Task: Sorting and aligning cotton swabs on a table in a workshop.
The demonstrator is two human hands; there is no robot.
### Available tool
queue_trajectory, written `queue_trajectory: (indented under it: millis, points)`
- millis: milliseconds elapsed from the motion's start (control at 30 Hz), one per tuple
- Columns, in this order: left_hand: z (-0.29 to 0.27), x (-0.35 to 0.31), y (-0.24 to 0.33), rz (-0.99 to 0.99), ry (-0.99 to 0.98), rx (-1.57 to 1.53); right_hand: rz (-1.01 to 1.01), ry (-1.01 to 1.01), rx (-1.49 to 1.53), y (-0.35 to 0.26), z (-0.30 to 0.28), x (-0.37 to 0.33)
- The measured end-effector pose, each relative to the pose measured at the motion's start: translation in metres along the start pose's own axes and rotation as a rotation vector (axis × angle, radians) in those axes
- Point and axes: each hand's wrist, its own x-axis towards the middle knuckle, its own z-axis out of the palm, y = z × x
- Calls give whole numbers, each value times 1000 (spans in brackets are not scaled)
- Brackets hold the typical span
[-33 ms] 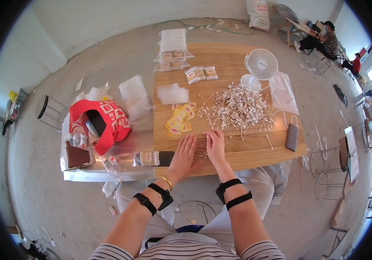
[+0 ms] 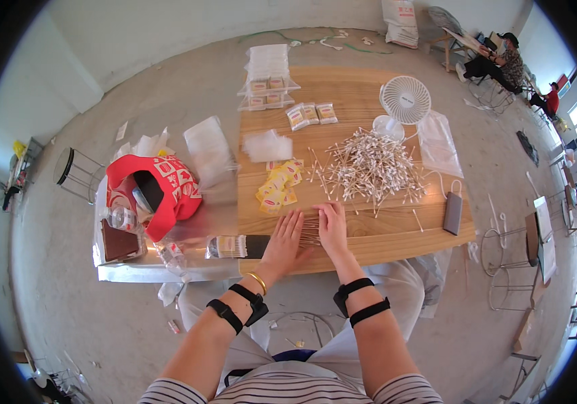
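Note:
A bundle of cotton swabs (image 2: 310, 232) lies crosswise at the table's near edge, caught between my two hands. My left hand (image 2: 284, 241) cups its left end, fingers stretched forward and the thumb along the near side. At the other end my right hand (image 2: 332, 227) is closed round the swabs with bent fingers. Both palms hide the swab tips. Just beyond my hands are yellow printed cards (image 2: 280, 185) and a large loose heap of cotton swabs (image 2: 376, 168). Beside my left wrist lies a clear pack of swabs (image 2: 229, 246) with a dark end.
Clear bags (image 2: 268, 146), small filled packs (image 2: 312, 115) and stacked bagged packs (image 2: 268, 84) lie farther back. A white fan (image 2: 405, 101) and grey power bank (image 2: 453, 213) stand right. A red bag (image 2: 177, 188) and plastic bottle (image 2: 122, 218) sit left. Another person (image 2: 503, 64) sits far right.

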Motion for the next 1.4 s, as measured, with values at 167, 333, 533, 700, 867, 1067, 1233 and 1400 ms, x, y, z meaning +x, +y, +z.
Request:
queue_trajectory:
  millis: [167,333,533,700,867,1067,1233,1400]
  points:
    - [14,-3,-12,-39,-17,21,14,-175,274,-30,20,-11]
    - [7,-4,-5,-27,17,-95,87,27,162,-17,-2,-14]
    - [0,3,4,25,-92,273,108,49,115,-12,-15,-21]
    - [1,11,5,-30,-134,283,112,48,91,-13,-11,-23]
    - [10,1,6,-54,-121,228,96,41,163,-15,-4,-19]
    - [10,-8,0,-7,-112,216,160,-16,418,-26,31,-21]
    - [10,-11,1,-24,-66,206,260,78,379,-15,14,-18]
    - [1,-15,8,23,-68,231,51,84,-75,-2,-14,3]
